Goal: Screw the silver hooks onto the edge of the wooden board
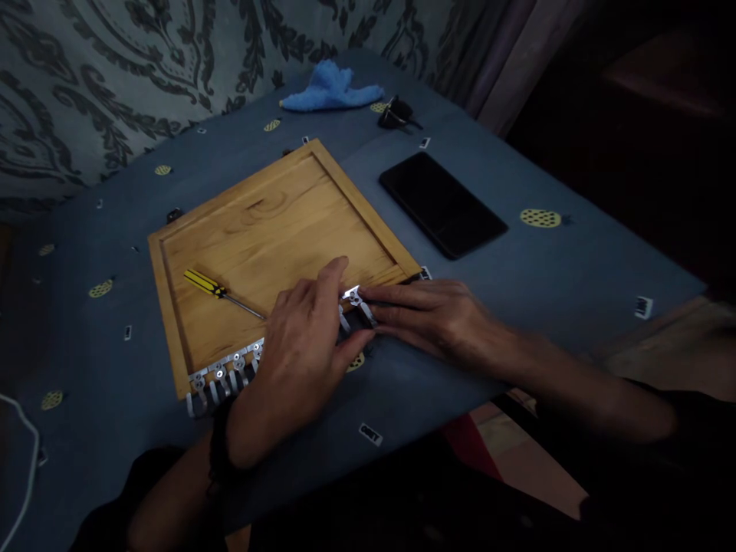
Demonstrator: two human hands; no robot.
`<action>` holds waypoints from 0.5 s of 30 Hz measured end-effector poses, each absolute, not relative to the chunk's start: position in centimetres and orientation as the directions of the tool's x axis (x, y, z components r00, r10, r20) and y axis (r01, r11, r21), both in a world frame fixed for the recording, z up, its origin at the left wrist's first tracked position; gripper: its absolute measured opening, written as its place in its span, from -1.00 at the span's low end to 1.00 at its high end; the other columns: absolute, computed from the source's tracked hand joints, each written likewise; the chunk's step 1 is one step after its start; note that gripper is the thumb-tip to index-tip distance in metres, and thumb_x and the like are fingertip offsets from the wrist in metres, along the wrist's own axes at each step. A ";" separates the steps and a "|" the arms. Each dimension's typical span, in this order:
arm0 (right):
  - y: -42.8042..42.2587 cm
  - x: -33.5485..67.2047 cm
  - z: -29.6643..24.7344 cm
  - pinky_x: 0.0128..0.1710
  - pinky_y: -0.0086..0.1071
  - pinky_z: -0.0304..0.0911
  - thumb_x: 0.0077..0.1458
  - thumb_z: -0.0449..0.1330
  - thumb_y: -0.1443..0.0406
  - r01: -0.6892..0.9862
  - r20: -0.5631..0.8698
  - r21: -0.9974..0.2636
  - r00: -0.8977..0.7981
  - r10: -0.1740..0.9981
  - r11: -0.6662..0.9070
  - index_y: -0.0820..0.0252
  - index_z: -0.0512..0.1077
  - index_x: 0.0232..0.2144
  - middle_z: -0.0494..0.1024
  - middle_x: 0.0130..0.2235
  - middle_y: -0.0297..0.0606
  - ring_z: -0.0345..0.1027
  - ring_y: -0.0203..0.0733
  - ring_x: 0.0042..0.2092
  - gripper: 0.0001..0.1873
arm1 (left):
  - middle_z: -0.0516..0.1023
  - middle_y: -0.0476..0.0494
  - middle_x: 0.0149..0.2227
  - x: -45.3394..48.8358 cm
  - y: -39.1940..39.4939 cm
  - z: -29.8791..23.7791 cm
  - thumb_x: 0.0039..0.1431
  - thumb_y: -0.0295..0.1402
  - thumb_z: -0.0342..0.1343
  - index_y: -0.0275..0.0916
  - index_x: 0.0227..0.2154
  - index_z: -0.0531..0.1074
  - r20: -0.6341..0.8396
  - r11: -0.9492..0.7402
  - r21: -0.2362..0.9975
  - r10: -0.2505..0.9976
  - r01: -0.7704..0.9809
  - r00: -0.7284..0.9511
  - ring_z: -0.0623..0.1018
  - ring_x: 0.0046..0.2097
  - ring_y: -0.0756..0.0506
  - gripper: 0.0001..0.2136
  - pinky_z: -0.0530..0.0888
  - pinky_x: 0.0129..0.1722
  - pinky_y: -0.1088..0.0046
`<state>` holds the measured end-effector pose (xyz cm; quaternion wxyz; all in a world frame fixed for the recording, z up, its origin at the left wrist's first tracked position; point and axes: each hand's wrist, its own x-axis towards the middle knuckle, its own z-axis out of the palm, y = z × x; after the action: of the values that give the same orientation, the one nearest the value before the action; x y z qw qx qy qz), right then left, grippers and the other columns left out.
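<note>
A wooden framed board [368,207] lies on the table, a row of silver metal hooks [238,364] along its near edge. My left hand [302,345] rests across the middle of that edge and hides several hooks. Its fingers lie over the board and its thumb stretches toward the right end of the row. There, my right hand [442,314] has its fingertips closed at a shiny hook [361,303] by the board's near right corner. A screwdriver [221,291] with a yellow and black handle lies on the board, its tip just left of my left hand.
A black phone [442,203] lies right of the board. Behind are a blue cloth [333,88] and a small dark object [396,113]. A patterned curtain [143,69] borders the back of the blue tablecloth [575,261]. A white cable [28,460] runs at the far left.
</note>
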<state>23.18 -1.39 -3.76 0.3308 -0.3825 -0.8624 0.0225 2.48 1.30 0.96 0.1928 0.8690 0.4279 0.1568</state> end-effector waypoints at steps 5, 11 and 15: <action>-1.4 23.2 -3.8 -0.31 -0.34 0.51 0.24 0.19 0.34 0.645 0.570 -0.292 -0.476 0.670 0.706 0.27 0.54 -0.15 0.64 -0.03 -0.15 0.60 -0.19 -0.24 -0.83 | 0.56 -0.17 -0.03 2.8 1.3 0.7 0.10 -0.23 0.31 -0.15 0.21 0.06 0.109 -0.537 0.462 0.825 0.706 0.555 0.52 -0.02 -0.25 -0.30 0.43 -0.03 0.15; -1.3 23.2 -4.1 -0.32 -0.34 0.52 0.28 0.15 0.30 0.655 0.564 -0.261 -0.493 0.662 0.710 0.25 0.56 -0.18 0.65 -0.06 -0.16 0.60 -0.19 -0.25 -0.81 | 0.56 -0.19 -0.08 3.2 1.1 0.4 0.11 -0.17 0.29 -0.26 0.21 0.04 0.141 -0.562 0.364 0.821 0.743 0.553 0.52 -0.03 -0.28 -0.28 0.42 -0.05 0.11; -1.2 23.3 -4.5 -0.29 -0.35 0.53 0.30 0.13 0.29 0.655 0.549 -0.279 -0.491 0.677 0.702 0.23 0.55 -0.17 0.64 -0.05 -0.16 0.61 -0.18 -0.20 -0.79 | 0.56 -0.17 -0.12 3.3 1.0 0.4 0.12 -0.23 0.29 -0.29 0.19 0.05 0.139 -0.554 0.344 0.828 0.758 0.543 0.52 -0.03 -0.26 -0.31 0.42 -0.05 0.13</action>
<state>23.32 -1.15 -4.45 0.3252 -0.3858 -0.8632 0.0162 3.34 0.96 0.45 0.1224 0.8698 0.4559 0.1439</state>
